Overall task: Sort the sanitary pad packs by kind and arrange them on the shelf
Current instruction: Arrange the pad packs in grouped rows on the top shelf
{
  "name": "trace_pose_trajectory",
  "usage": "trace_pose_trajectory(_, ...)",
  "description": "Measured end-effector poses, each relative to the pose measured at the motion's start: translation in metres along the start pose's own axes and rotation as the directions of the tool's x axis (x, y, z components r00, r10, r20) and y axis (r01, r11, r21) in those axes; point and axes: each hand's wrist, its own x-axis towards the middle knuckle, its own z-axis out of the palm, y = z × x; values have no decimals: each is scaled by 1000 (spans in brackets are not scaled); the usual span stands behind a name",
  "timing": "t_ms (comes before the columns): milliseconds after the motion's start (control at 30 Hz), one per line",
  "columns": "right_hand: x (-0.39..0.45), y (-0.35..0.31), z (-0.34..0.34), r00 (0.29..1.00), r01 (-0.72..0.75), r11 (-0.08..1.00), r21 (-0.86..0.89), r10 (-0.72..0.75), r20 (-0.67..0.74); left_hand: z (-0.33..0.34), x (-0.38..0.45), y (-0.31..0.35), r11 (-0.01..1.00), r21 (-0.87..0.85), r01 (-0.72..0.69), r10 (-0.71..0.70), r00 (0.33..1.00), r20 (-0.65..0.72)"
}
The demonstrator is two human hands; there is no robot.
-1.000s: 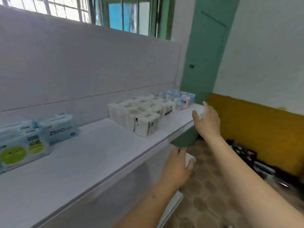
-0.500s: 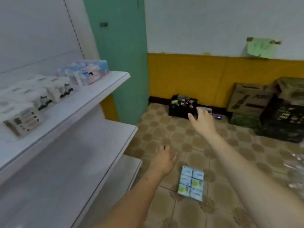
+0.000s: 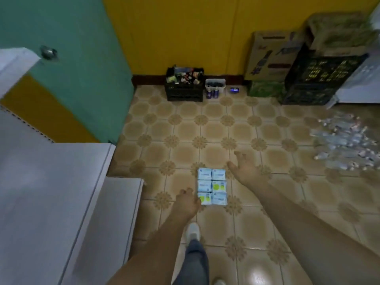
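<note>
Several pale blue sanitary pad packs (image 3: 212, 189), two of them with a green patch, lie in a two-wide block on the tiled floor. My left hand (image 3: 186, 203) reaches down at the block's lower left corner, fingers loosely bent, holding nothing. My right hand (image 3: 243, 168) hangs just right of the block's top, fingers spread and empty. The white shelf (image 3: 51, 182) fills the left side; its boards in view are bare.
A black crate of small items (image 3: 184, 84), a white tub of bottles (image 3: 214, 88), cardboard boxes (image 3: 271, 56) and a dark crate (image 3: 316, 79) line the yellow wall. Plastic-wrapped bottles (image 3: 347, 145) lie at right. My shoe (image 3: 193, 232) stands below the packs.
My view has swung from the shelf's top board down to the floor. Both hands have dropped from shelf height to either side of the packs on the tiles.
</note>
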Motion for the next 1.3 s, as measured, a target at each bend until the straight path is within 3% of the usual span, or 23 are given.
trace_pose_trajectory(267,85,44,30,979,-194,979,-67,198,57,4,139,-22,997,5,73,-73,992,107)
trace_pose_trajectory(467,151,99,94,967,-247,968,-34,248,50,51,229,-37,956,-231,182,-149,977,153)
trace_pose_trajectory(733,268,257,314,947,-307,948,78,297,120,225,405,-136,904,-281,324,-288,944,162)
trace_pose_trajectory(867,324,347,445,913,-396,907,147,370,175,341,491,-192,923,-233,305,-253,940,227)
trace_pose_trajectory(933,350,381,500,895,-438,880,181,407,184,392,527,-209,909,-321,265,-181,946,268)
trace_pose_trajectory(1033,374,416,559,833,-553,782,289,503,232,458,567,-227,788,-560,257,-80,944,321)
trace_pose_trajectory(1167,377,425,588,866,-496,771,399,474,161,497,583,-229,689,-646,328,-222,944,243)
trace_pose_trajectory(1233,368,411,570,881,-466,742,481,441,173,481,570,-215,634,-674,378,-237,925,296)
trace_pose_trajectory(1300,356,388,529,878,-465,677,570,434,201,443,548,-195,604,-705,371,-261,928,266)
